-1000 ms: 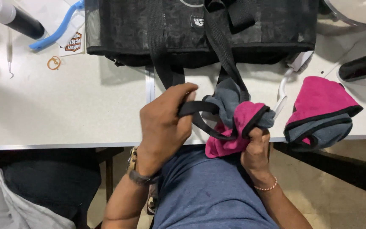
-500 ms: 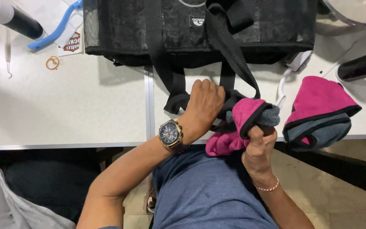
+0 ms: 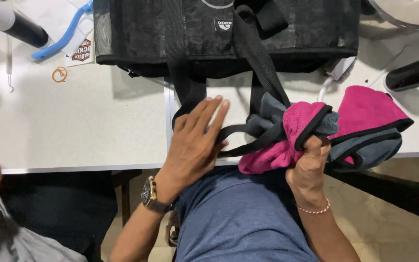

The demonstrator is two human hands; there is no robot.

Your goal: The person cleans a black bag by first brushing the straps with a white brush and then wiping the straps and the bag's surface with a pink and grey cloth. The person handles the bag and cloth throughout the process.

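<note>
White table [image 3: 73, 126] carrying black bag [image 3: 229, 34] at far edge. Right hand [image 3: 311, 160] gripping pink-grey cloth [image 3: 292, 136] (bunched, not yet bagged); left hand [image 3: 195, 140] lying flat, fingers spread, on bag strap [image 3: 248, 133] at near edge.

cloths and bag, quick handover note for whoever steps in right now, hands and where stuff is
Left hand: open, flat on the bag strap at the table edge.
Right hand: shut on a bunched pink-and-grey cloth.
Second cloth: folded on the table, right of the first.
Black bag: at the back, straps hanging forward.
Done: one cloth folded. Left: the held cloth is bunched, outside the bag.
</note>
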